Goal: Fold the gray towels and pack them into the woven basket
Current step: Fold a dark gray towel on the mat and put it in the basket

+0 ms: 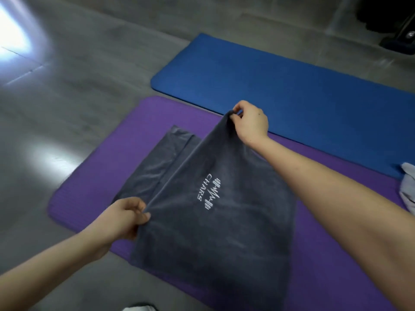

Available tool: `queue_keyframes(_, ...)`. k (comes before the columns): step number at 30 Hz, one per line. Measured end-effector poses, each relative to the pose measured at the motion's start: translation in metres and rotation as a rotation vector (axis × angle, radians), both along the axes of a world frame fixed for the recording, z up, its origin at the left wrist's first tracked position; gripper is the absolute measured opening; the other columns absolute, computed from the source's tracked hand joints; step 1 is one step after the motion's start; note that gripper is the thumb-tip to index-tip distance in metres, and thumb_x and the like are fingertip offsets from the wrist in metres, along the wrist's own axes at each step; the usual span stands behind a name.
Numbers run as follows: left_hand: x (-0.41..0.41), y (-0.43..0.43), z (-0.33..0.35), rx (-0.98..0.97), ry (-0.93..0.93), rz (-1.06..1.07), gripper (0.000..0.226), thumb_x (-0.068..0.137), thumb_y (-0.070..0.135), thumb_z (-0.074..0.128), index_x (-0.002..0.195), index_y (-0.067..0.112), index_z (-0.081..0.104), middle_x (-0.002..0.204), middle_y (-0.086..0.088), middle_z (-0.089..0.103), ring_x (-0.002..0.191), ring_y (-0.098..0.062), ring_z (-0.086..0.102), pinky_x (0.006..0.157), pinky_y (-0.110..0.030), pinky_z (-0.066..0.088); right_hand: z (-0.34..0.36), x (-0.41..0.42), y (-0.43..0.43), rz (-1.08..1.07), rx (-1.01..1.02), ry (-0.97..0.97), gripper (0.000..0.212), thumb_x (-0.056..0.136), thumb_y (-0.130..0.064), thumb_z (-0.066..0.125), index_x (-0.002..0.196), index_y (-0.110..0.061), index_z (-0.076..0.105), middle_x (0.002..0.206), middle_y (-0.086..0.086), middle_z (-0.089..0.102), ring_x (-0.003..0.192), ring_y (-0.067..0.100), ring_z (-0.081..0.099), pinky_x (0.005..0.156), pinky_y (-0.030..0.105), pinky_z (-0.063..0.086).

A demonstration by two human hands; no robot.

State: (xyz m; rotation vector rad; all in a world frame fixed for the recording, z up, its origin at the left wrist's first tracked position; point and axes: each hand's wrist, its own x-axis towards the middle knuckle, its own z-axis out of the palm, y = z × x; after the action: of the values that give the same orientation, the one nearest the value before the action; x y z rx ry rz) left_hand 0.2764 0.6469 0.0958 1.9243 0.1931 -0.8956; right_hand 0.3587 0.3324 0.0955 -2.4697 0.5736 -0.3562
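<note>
Both hands are working one gray towel above the purple mat, and it is hanging between them with its upper edge pulled taut. The right hand is reaching to the mat's far side, its grip pinching the towel's far corner between thumb and fingertips. The left hand is sitting at the mat's near-left side, its grip pressed together on the towel's near corner, thumb on top. White stitched lettering is showing on the towel's face, reading CHARS beside a wave-like mark. The towel's far layer is lying folded on the mat beyond the taut edge, while its near end is draping over the mat's near edge onto the gray floor. A blue mat is lying just beyond the purple mat. A pale cloth is resting at the purple mat's right end.
</note>
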Motion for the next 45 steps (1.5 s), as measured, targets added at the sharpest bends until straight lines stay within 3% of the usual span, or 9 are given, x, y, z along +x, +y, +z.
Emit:
queue_keyframes(9,0.087,0.075,-0.061,0.069,-0.069,0.187,0.023,0.088,0.002,0.057,0.067,0.009,0.051,0.062,-0.007,0.048,0.058,-0.019,0.043,0.055,-0.026,0.033,-0.035,0.107,0.091,-0.082,-0.069,0.083,0.016,0.096,-0.022,0.046,0.103,-0.013,0.058,0.101,0.007,0.064,0.093,0.027,0.056,0.066,0.030,0.037)
queue_keyframes(13,0.111,0.087,-0.097,0.193,-0.049,0.163,0.021,0.084,0.005,0.062,0.065,0.010,0.055,0.058,-0.005,0.049,0.054,-0.020,0.044,0.051,-0.024,0.034,-0.064,0.132,0.105,-0.076,-0.062,0.166,0.016,0.094,-0.022,0.049,0.103,-0.013,0.059,0.106,0.007,0.064,0.099,0.028,0.056,0.069,0.029,0.035)
queue_keyframes(17,0.121,0.094,-0.121,0.357,-0.102,0.124,0.016,0.081,0.010,0.063,0.066,0.012,0.058,0.060,-0.003,0.056,0.059,-0.021,0.051,0.061,-0.029,0.040,-0.095,0.149,0.117,-0.067,-0.034,0.218,0.015,0.093,-0.023,0.051,0.100,-0.014,0.060,0.103,0.006,0.065,0.099,0.028,0.057,0.067,0.027,0.032)
queue_keyframes(21,0.113,0.095,-0.138,0.523,-0.209,0.049,0.013,0.083,0.017,0.060,0.071,0.012,0.059,0.073,-0.002,0.062,0.074,-0.022,0.057,0.060,-0.030,0.040,-0.121,0.163,0.128,-0.044,-0.043,0.273,0.015,0.094,-0.023,0.051,0.102,-0.014,0.061,0.104,0.005,0.065,0.095,0.025,0.057,0.066,0.027,0.035)
queue_keyframes(24,0.108,0.092,-0.147,0.577,-0.328,0.013,0.013,0.085,0.018,0.059,0.073,0.012,0.055,0.082,-0.005,0.059,0.073,-0.021,0.052,0.056,-0.030,0.033,-0.137,0.170,0.130,-0.022,-0.128,0.346,0.017,0.094,-0.027,0.053,0.103,-0.016,0.062,0.107,0.005,0.065,0.100,0.026,0.058,0.068,0.029,0.038)
queue_keyframes(28,0.106,0.089,-0.148,0.539,-0.337,0.031,0.011,0.084,0.017,0.061,0.085,0.013,0.051,0.076,0.001,0.054,0.071,-0.018,0.048,0.052,-0.027,0.029,-0.150,0.182,0.125,0.044,-0.222,0.436,0.031,0.092,-0.035,0.058,0.116,-0.016,0.060,0.125,0.011,0.055,0.117,0.030,0.047,0.089,0.037,0.043)
queue_keyframes(31,0.112,0.092,-0.150,0.491,-0.220,0.063,0.020,0.079,0.020,0.069,0.092,0.016,0.054,0.082,0.003,0.057,0.081,-0.019,0.054,0.064,-0.029,0.038,-0.156,0.190,0.124,0.072,-0.217,0.462,0.043,0.089,-0.033,0.061,0.127,-0.014,0.051,0.130,0.011,0.053,0.121,0.030,0.046,0.098,0.041,0.039)
queue_keyframes(38,0.121,0.097,-0.149,0.331,-0.050,0.123,0.014,0.077,0.016,0.073,0.071,0.012,0.061,0.065,-0.001,0.061,0.063,-0.016,0.054,0.058,-0.027,0.039,-0.144,0.184,0.110,0.139,-0.286,0.396,0.030,0.093,-0.038,0.054,0.111,-0.018,0.064,0.116,0.007,0.064,0.113,0.028,0.051,0.095,0.038,0.031)
queue_keyframes(45,0.136,0.078,-0.114,0.236,-0.211,0.033,0.021,0.084,0.022,0.069,0.078,0.013,0.050,0.073,-0.003,0.056,0.070,-0.019,0.050,0.056,-0.028,0.033,-0.088,0.111,0.032,0.058,-0.221,0.261,0.031,0.097,-0.030,0.043,0.116,-0.014,0.062,0.123,0.011,0.061,0.120,0.032,0.047,0.099,0.042,0.029)
